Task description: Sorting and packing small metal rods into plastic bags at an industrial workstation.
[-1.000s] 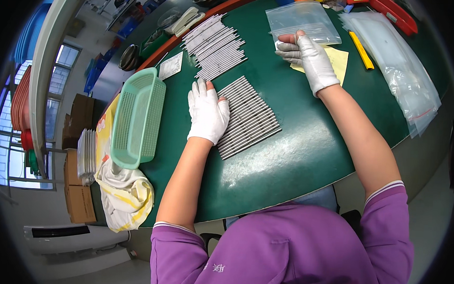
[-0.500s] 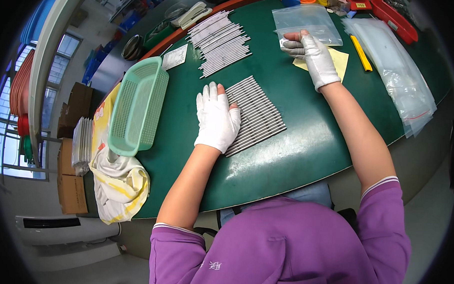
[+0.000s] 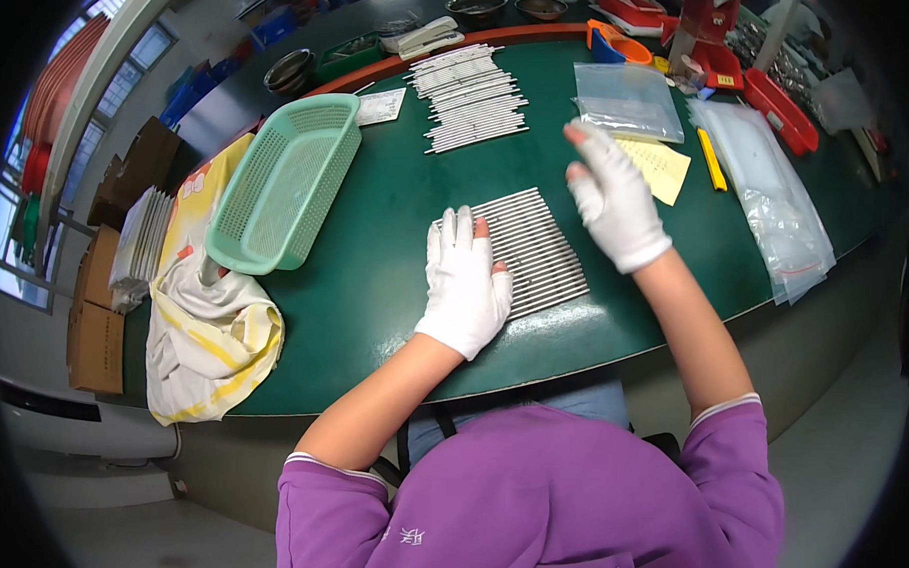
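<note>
Metal rods (image 3: 536, 252) lie in a flat row on the green bench (image 3: 376, 241), my left hand (image 3: 464, 284) spread flat on them, my right hand (image 3: 613, 199) raised open and empty; a second batch (image 3: 471, 99) lies beyond, untouched.

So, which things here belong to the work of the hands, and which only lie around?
In the work:
- left hand, flat on the near row of thin metal rods
- right hand, lifted above the table, holding nothing
- clear plastic bag

Lying about:
- green basket
- yellow note
- far rods
- crumpled cloth
</note>
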Demonstrator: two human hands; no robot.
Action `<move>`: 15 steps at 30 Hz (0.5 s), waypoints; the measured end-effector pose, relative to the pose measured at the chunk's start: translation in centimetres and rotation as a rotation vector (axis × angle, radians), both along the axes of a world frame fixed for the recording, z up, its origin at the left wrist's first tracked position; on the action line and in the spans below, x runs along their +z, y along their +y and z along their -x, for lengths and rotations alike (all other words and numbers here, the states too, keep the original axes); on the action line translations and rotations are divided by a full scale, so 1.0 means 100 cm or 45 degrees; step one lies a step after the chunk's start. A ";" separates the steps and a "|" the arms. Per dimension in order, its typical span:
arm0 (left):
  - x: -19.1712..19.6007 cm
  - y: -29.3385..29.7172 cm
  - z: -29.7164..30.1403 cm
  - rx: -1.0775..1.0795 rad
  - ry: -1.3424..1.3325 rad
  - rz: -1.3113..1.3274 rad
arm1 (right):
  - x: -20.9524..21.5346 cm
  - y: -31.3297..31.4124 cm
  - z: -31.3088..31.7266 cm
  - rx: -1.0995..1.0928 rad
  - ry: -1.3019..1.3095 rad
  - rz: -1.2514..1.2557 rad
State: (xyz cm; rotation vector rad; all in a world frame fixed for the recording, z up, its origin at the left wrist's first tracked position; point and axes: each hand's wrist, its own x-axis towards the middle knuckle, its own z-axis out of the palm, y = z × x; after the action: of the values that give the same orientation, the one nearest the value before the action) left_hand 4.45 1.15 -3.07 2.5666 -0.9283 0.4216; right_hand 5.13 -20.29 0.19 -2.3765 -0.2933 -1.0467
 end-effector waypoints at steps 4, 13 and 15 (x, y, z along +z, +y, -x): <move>0.012 0.033 -0.013 0.015 0.130 0.606 | 0.016 0.053 0.053 0.260 0.406 0.464; -0.011 0.081 -0.084 0.302 0.433 1.171 | 0.002 0.062 0.025 0.300 0.629 0.722; -0.009 0.082 -0.085 0.213 0.394 1.245 | 0.003 0.063 0.013 0.303 0.629 0.748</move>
State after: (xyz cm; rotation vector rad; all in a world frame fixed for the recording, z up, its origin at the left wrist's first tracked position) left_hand 12.99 9.32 -4.02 1.7254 -0.2651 0.3775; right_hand 3.83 -13.97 0.52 -2.9144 -0.7539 -0.2535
